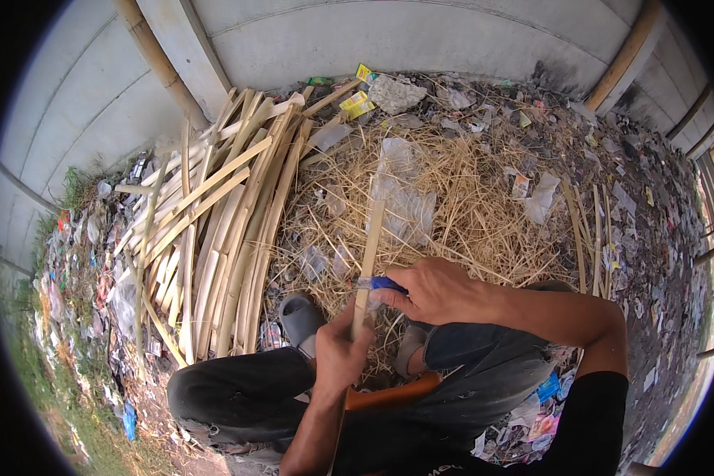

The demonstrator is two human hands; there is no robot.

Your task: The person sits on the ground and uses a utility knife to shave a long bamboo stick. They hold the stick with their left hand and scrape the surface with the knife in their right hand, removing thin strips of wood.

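My left hand [341,355] is closed around the lower end of a flat bamboo strip [374,234], which points up and away from me. In my right hand [438,291] is a blue-handled knife [385,284], gripped with the thumb along the handle. The knife's front part lies across the strip just above my left hand; its blade is hard to make out. Beneath the strip is a heap of thin bamboo shavings [468,206], with a crumpled clear plastic sheet [404,186] on top.
A big pile of split bamboo strips [234,238] lies at the left. A few strips [597,230] lie at the right. Litter and a stone chunk [397,94] lie along the grey wall [404,40]. My bent knees flank the work, above an orange object [393,393].
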